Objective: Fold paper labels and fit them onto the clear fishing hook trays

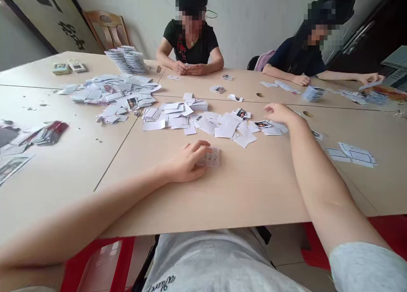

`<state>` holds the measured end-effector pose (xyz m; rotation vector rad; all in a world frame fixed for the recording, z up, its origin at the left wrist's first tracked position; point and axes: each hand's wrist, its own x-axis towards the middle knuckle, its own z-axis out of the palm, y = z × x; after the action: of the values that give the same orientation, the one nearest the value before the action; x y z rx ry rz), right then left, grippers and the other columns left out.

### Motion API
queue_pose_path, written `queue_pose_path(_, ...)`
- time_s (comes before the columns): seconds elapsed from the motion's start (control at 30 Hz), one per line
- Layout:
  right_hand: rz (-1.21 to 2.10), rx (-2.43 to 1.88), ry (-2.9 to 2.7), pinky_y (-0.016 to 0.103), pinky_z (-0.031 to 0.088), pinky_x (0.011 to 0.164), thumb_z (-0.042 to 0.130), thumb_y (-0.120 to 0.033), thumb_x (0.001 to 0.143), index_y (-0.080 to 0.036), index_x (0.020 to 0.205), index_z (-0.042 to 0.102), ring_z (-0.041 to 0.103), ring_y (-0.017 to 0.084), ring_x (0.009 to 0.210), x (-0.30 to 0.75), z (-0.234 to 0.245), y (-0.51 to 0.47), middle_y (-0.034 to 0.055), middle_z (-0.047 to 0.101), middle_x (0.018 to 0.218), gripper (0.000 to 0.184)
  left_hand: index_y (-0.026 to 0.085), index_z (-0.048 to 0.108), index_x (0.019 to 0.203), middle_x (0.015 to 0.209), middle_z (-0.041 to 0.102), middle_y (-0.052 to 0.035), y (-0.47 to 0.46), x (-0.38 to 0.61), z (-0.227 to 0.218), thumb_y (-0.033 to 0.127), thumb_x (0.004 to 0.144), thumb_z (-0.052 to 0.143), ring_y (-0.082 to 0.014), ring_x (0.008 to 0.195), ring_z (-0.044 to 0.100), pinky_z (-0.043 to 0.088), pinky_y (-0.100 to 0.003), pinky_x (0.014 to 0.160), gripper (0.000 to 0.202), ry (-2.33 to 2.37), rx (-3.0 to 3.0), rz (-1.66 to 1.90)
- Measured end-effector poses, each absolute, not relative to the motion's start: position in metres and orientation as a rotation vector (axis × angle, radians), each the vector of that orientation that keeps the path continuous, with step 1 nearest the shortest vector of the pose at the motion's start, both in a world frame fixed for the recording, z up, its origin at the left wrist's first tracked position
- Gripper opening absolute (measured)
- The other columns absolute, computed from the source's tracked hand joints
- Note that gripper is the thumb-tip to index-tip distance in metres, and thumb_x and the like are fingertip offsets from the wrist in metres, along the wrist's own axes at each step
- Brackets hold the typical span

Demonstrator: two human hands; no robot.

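My left hand [190, 162] rests on the table with its thumb and fingers around the left side of a small clear plastic packet [212, 157] that has small dark marks on it. The fingers cover part of the packet. Farther out, my right hand [281, 113] hovers palm down, fingers loosely bent and a little apart, with nothing visible in them. Just below and left of it lies a photo card [263, 124] among loose white cards [227, 127].
A large heap of white cards [108, 90] lies at the left, with stacked packets [127, 59] behind it. Lined paper slips [358, 154] lie at the right. Across the table, one person [190, 46] and another person [292, 63] handle small items.
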<state>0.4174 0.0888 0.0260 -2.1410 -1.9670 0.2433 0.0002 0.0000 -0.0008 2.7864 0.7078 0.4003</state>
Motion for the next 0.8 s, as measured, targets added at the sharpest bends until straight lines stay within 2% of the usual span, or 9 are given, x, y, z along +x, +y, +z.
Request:
queue_pose_path(0.13,0.529,-2.107,-2.064,0.034,0.048,0.093,0.062,-0.03,0.071,-0.018,0.115,0.062,0.06,0.025,0.11,0.425,0.028,0.076,0.009,0.064,0.119,0.045,0.019,0.041,0.123,0.135,0.04,-0.0141,0.0,0.0,-0.003,0.022,0.083,0.048,-0.0262,0.11,0.052,0.042,-0.042,0.095,0.041,0.72,2.765,0.422)
queue_pose_path(0.27,0.645,-2.08,-2.109,0.035,0.045,0.098,0.07,-0.029,0.064,-0.02,0.118,0.06,0.058,0.025,0.112,0.419,0.027,0.075,0.0081,0.063,0.122,0.056,0.018,0.04,0.124,0.134,0.041,-0.015,-0.001,0.0,-0.003,0.024,0.085,0.048,-0.0251,0.11,0.052,0.041,-0.042,0.096,0.04,0.713,2.774,0.443)
queue_pose_path(0.6,0.627,-2.146,-2.092,0.033,0.045,0.095,0.072,-0.027,0.061,-0.017,0.12,0.058,0.058,0.024,0.109,0.41,0.028,0.077,0.0101,0.063,0.119,0.061,0.017,0.04,0.124,0.133,0.042,-0.0145,0.0,0.0,-0.003,0.026,0.086,0.049,-0.0254,0.111,0.051,0.041,-0.041,0.095,0.04,0.693,2.786,0.457)
queue_pose_path(0.8,0.558,-2.138,-2.038,0.033,0.048,0.09,0.068,-0.023,0.064,-0.02,0.112,0.064,0.061,0.023,0.101,0.413,0.031,0.075,0.0065,0.067,0.11,0.049,0.018,0.04,0.124,0.131,0.044,-0.0135,0.001,0.0,-0.003,0.027,0.085,0.05,-0.0243,0.11,0.05,0.039,-0.041,0.095,0.041,0.676,2.792,0.447)
